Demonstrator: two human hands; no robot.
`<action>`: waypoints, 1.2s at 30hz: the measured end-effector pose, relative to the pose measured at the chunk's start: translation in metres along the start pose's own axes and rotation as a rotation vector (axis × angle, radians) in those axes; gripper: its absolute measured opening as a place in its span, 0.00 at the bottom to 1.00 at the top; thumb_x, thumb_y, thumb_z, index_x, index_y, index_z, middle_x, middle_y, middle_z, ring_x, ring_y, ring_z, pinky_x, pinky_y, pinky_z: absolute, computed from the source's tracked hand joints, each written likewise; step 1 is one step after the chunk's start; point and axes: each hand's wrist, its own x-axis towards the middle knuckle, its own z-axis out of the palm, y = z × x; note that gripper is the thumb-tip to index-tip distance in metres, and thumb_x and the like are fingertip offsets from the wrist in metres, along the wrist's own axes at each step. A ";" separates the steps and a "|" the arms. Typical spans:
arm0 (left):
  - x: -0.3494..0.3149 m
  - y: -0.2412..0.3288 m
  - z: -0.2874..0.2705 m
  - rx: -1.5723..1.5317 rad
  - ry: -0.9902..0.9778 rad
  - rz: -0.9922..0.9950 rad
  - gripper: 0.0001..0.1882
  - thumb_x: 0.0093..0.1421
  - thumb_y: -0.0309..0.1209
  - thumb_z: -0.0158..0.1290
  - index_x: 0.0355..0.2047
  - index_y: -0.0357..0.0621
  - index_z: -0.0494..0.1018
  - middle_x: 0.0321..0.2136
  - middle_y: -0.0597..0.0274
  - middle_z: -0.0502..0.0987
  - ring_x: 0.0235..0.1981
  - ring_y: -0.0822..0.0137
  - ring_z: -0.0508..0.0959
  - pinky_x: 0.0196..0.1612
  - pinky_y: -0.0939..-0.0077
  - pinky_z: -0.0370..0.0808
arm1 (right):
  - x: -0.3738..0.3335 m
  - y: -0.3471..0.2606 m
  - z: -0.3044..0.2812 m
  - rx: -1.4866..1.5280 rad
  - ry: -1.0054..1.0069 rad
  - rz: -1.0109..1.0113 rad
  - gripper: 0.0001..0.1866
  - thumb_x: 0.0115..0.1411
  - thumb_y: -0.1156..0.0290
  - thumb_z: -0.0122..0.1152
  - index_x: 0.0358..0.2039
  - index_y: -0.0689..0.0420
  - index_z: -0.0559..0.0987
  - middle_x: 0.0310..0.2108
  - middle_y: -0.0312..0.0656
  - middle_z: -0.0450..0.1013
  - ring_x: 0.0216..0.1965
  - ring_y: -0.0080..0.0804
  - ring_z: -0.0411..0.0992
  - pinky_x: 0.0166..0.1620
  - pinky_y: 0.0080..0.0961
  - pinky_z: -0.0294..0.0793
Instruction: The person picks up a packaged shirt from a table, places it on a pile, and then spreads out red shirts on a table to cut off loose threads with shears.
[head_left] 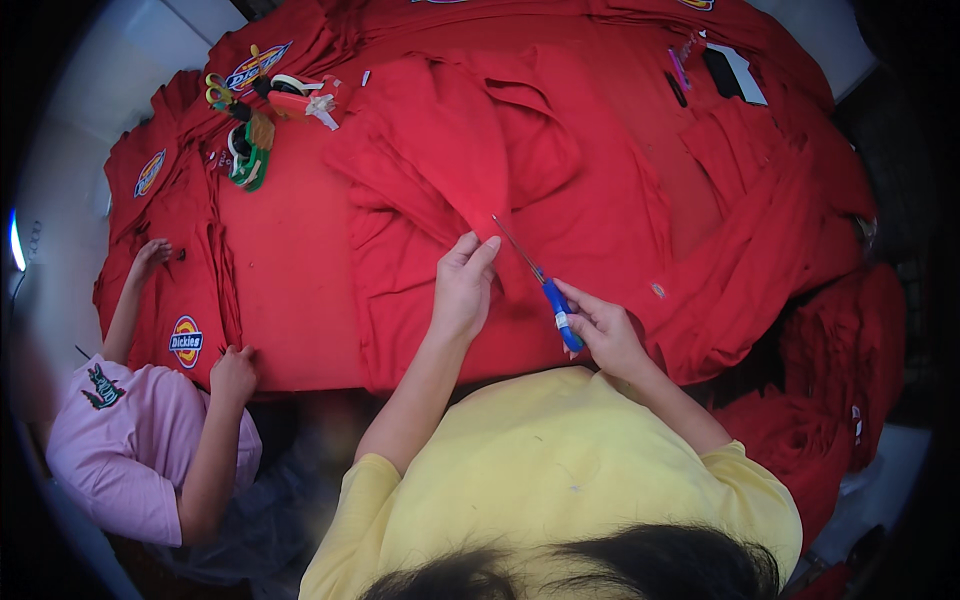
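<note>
My right hand (602, 325) is closed around the blue handle of a screwdriver (557, 312). Its thin metal shaft slants up and left, the tip close to my left fingertips. With thumb and fingers pinched together, my left hand (466, 285) grips a fold of a red garment (440, 150). The cloth lies bunched and creased beyond my hands, and some of it spreads flat beneath them. Further right, a loose red garment (725, 280) with a small label drapes toward the table's near edge.
A co-worker (150, 450) in a pink shirt has both hands at stacked red garments (170, 280) on the left. Tape dispensers, one green (250, 165) and one red (300, 105), stand near scissors (218, 95). A black phone (722, 75) and pens (679, 70) lie far right.
</note>
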 end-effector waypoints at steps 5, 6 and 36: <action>0.003 0.000 -0.006 0.104 -0.038 0.035 0.22 0.56 0.15 0.50 0.51 0.41 0.67 0.43 0.64 0.74 0.44 0.73 0.73 0.49 0.77 0.69 | 0.015 0.017 0.005 -0.278 0.070 -0.380 0.25 0.61 0.75 0.52 0.60 0.59 0.64 0.39 0.39 0.73 0.29 0.19 0.69 0.33 0.16 0.72; 0.004 0.001 -0.005 0.104 -0.042 0.018 0.22 0.56 0.15 0.50 0.52 0.41 0.67 0.43 0.64 0.74 0.44 0.73 0.73 0.49 0.77 0.69 | 0.019 0.018 0.006 -0.260 0.081 -0.383 0.25 0.61 0.75 0.52 0.60 0.59 0.64 0.39 0.39 0.73 0.29 0.19 0.69 0.33 0.16 0.71; 0.036 0.031 -0.006 0.075 -0.013 0.026 0.23 0.57 0.17 0.50 0.54 0.40 0.64 0.46 0.62 0.72 0.48 0.71 0.72 0.51 0.77 0.69 | 0.056 -0.011 0.001 -0.307 0.026 -0.291 0.29 0.58 0.70 0.59 0.60 0.59 0.64 0.37 0.44 0.72 0.35 0.26 0.70 0.42 0.22 0.70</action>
